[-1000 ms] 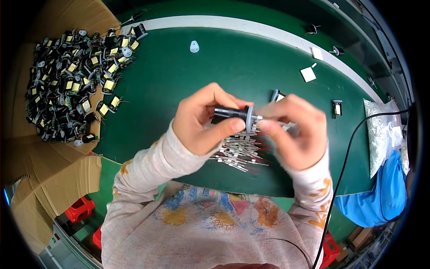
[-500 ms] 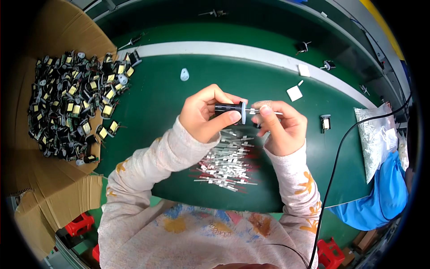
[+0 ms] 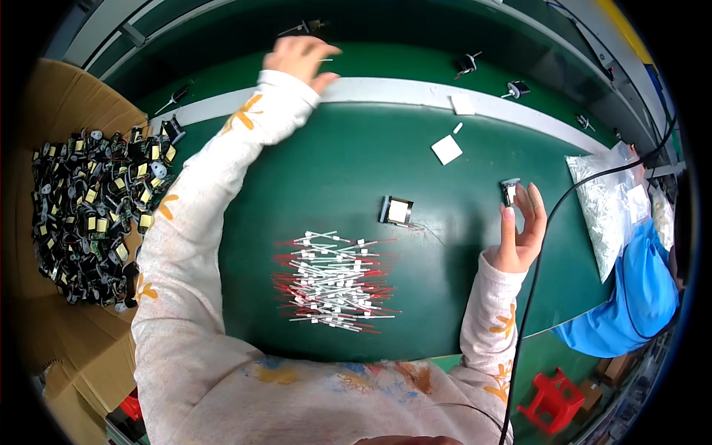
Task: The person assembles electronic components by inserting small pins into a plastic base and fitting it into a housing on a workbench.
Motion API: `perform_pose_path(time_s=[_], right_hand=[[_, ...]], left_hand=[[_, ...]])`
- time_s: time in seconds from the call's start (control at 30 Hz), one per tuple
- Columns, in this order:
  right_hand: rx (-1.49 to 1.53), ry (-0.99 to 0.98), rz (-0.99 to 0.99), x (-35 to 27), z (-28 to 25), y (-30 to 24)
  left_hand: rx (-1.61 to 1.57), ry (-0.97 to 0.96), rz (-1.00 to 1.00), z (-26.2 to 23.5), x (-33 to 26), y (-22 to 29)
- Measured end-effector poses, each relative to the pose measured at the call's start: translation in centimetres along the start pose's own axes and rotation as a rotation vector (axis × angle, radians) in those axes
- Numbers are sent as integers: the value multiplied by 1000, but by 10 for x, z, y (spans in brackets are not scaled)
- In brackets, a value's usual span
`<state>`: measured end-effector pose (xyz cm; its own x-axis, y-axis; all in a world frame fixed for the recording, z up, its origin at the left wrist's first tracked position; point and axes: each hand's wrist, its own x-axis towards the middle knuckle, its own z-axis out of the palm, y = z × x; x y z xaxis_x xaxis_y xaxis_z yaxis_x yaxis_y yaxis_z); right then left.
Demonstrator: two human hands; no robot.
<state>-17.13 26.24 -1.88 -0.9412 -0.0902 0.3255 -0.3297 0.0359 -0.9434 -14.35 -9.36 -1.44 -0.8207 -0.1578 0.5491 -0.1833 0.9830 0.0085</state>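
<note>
Far across the green mat [image 3: 334,170] the left hand [image 3: 300,58] stretches, fingers loose and empty — the right hand [image 3: 519,230] pinches a small transformer [image 3: 510,191].

1. The mat [image 3: 326,170] is left open between the wire pile [image 3: 334,280] and the white strip [image 3: 386,93]; only one transformer [image 3: 397,211] lies there.
2. The left side is blocked by the box [image 3: 67,111] heaped with parts [image 3: 93,204] and by the outstretched left arm [image 3: 215,185].
3. The far edge is taken up by the left hand [image 3: 300,59] and small parts [image 3: 466,64].
4. The right is closed by the right hand [image 3: 519,230], a cable [image 3: 549,222] and a bag [image 3: 601,200].
5. A white square [image 3: 446,149] lies between the strip and the right hand.
</note>
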Motion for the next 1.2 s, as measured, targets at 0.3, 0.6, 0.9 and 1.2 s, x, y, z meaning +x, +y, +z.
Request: perform_pose_path(time_s=[0.3, 0.6, 0.9, 1.2], right_hand=[[-75, -210, -118, -21, 6, -14], [-519, -970, -654, -43, 60, -40], [-732, -1058, -724, -53, 80, -31], [261, -897, 256, -33, 71, -65]], left_hand=[[-442, -188, 782, -35, -49, 108], [-957, -201, -153, -104, -96, 59], [-1559, -80, -610, -144, -166, 62], [-1458, -87, -520, -150, -178, 76]])
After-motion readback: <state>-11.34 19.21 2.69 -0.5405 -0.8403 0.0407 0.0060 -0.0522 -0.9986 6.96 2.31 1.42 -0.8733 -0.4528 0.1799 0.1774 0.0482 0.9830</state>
